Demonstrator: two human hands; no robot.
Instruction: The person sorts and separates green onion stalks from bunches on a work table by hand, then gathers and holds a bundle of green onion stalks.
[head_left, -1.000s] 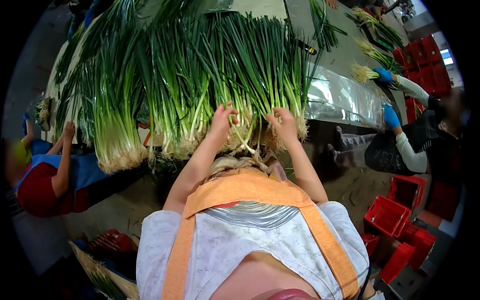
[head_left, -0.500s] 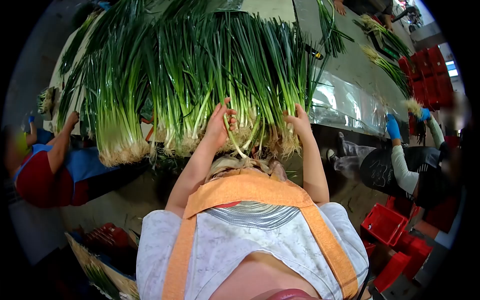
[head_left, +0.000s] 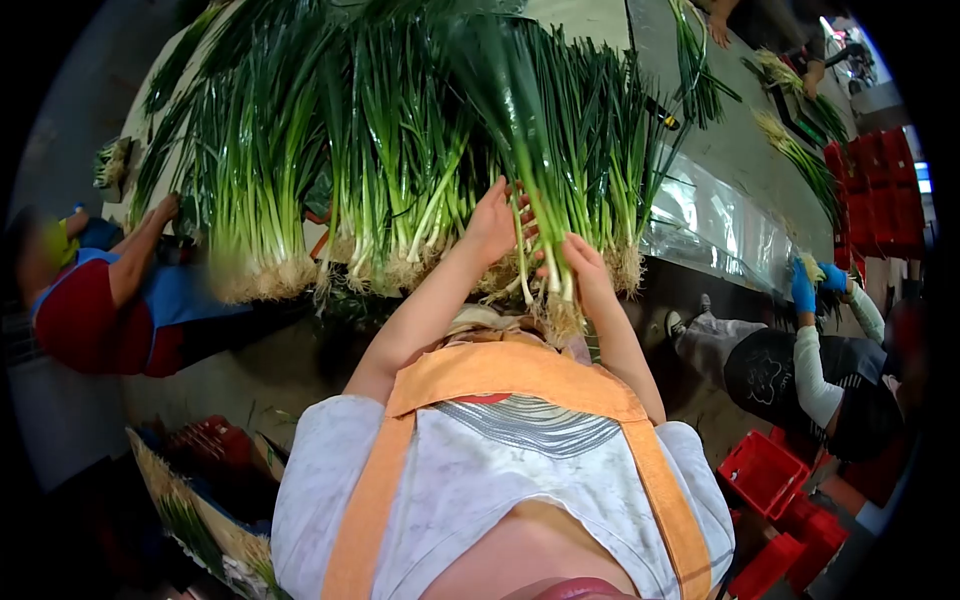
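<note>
A small bunch of spring onions [head_left: 545, 215] stands out from the pile, its white ends and roots hanging over the table's near edge and its green tops blurred. My right hand [head_left: 588, 272] is closed round the lower stalks from the right. From the left, my left hand [head_left: 494, 224] curls its fingers round stalks of this bunch, its fingertips partly hidden behind them. Behind and on both sides lies a wide row of more spring onions [head_left: 385, 170], roots toward me.
A clear plastic sheet [head_left: 715, 215] covers the table edge on the right. Red crates [head_left: 765, 472] stand at lower right. One person in blue gloves [head_left: 803, 285] works on the right; another person [head_left: 95, 320] is on the left. A yellow-and-black tool [head_left: 663, 115] lies beyond the row.
Both hands have come together round a bunch, which is now lifted in front of the row. The view has shifted slightly. The gloved person's hands have drawn together.
</note>
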